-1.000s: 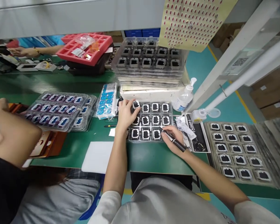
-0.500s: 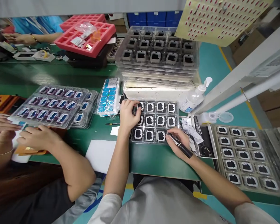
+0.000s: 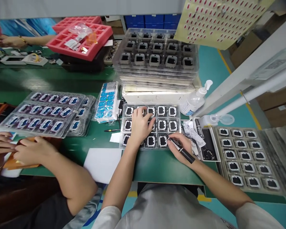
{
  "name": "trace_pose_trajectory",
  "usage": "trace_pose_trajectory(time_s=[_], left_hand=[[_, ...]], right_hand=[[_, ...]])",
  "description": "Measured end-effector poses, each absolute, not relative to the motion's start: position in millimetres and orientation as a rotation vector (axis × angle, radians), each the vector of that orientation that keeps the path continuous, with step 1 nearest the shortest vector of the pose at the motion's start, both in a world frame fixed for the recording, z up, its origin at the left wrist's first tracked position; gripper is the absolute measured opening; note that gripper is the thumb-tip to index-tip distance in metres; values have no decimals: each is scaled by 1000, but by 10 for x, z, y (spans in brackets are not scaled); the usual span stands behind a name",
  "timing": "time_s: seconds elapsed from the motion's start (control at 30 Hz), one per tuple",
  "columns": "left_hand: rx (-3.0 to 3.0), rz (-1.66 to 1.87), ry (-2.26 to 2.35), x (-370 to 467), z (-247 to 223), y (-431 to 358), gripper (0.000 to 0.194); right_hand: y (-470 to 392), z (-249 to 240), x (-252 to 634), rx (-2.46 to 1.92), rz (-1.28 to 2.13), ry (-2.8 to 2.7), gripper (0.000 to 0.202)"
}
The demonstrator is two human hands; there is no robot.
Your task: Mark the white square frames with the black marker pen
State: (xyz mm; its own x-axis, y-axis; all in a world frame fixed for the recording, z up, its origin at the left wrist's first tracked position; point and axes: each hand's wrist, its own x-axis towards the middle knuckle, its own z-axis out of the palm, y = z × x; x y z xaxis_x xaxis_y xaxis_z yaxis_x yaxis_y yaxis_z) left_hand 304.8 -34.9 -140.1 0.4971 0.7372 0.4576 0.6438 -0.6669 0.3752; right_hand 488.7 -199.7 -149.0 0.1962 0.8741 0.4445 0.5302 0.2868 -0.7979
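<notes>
A clear plastic tray [image 3: 156,148] lies in front of me, with rows of small white-framed black parts [image 3: 161,110] in its pockets. Over its left half, my left hand [image 3: 141,125] has its fingers curved and apart, near the parts of the upper and middle rows. It hides some pockets, and I see nothing held in it. My right hand [image 3: 181,144] is closed around a black marker pen [image 3: 187,155] at the tray's lower right corner. The pen's front end points toward a part [image 3: 162,141] in the bottom row.
Stacked trays [image 3: 154,68] stand behind on a white box [image 3: 152,97]. A pump bottle [image 3: 194,101] and an open box [image 3: 212,143] sit to the right, beyond them another filled tray [image 3: 246,140]. On the left, a co-worker's hands [image 3: 34,151] work beside trays of blue-purple parts [image 3: 45,109].
My left hand has moved right across the tray, uncovering parts at its left edge. The right hand still holds the marker pen at nearly the same spot. The view has shifted slightly.
</notes>
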Motion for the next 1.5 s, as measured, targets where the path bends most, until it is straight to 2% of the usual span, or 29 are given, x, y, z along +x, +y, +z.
trace_pose_trajectory(time_s=[0.5,0.7,0.87,1.13,1.23,1.4,1.5], left_hand=[[2603,966,1115,3069,-1459,-377,24],[2512,1052,1020,3076,-1492,-388,31],[2337,1188,1033,3101,-1487,-432,27],[2050,1156,957,3159,-1400,-538,14],[1762,1085,869,3209,-1404,-576,21],[1391,1013,775,3298,-1373,-640,66],[1337,956,765,3328,-1356,-664,66]], right_hand=[[-2007,-1539,4855,-1387,375,-1434,16],[-2024,-1511,4824,-1381,325,-1422,14],[-2051,-1515,4825,-1362,268,-1401,14],[-2068,-1640,4802,-1402,218,-1262,32],[-2064,-1683,4815,-1403,235,-1239,29],[-2027,-1690,4872,-1374,231,-1224,24],[-1998,-1638,4903,-1353,224,-1249,23]])
